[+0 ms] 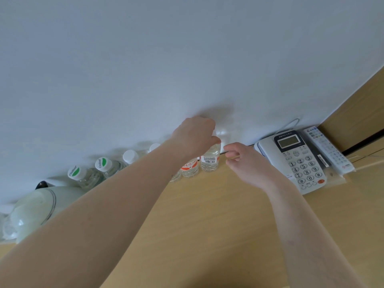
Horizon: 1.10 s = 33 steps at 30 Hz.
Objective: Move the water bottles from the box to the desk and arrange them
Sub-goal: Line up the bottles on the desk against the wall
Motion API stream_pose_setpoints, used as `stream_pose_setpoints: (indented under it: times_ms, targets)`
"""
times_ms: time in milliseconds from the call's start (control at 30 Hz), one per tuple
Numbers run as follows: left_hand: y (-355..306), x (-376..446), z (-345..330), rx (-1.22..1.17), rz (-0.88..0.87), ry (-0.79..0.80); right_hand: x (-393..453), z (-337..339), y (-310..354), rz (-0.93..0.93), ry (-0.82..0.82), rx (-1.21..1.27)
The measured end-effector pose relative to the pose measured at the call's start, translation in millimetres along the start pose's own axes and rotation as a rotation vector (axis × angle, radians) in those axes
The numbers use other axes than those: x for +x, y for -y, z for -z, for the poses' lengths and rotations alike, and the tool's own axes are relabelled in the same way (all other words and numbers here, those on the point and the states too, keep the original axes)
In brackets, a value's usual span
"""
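Left hand (195, 136) grips the end bottle (210, 161) at its hidden cap; forearm blocks the neighbouring bottles (count unclear). Right hand (247, 161) loose, empty, beside phone (295, 161).

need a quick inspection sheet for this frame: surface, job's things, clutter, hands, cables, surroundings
Surface: wooden desk, pale, set against the wall.
Job's things: water bottles in a row along the wall; end bottle upright, nearest the phone; orange-label bottle beside it; green-cap bottles further left. Box: nothing seen.
Clutter: desk phone, remote control, white kettle.
Hands: left hand grips the top of the end bottle; right hand hovers beside it, fingers loosely curled, holding nothing.
Cables: phone cable runs up against the wall.
Surroundings: plain white wall; wooden panel at right.
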State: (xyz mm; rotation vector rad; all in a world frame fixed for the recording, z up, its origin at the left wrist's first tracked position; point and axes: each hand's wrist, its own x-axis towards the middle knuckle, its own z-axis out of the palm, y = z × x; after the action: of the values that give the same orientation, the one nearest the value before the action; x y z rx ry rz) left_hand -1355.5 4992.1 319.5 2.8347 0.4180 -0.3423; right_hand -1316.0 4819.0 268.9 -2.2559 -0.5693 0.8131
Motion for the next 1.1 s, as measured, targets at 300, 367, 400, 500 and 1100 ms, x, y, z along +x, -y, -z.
stream_pose_setpoints:
  times_ms: [300,367,400,500,1100]
  targets:
    - [3,2,0,0.025,-0.022,0.009,-3,6,-8,-0.008,-0.011,0.010]
    - [3,1,1,0.042,-0.037,0.010,-3,6,-8,-0.002,-0.013,0.018]
    - [3,1,1,0.045,-0.042,0.009,-3,6,-8,0.002,-0.014,0.022]
    - [4,0,-1,0.046,-0.051,0.011,-3,5,-8,0.009,-0.014,0.027]
    - [4,-8,-11,-0.029,-0.013,-0.101,-1,10,-8,0.001,-0.035,0.079]
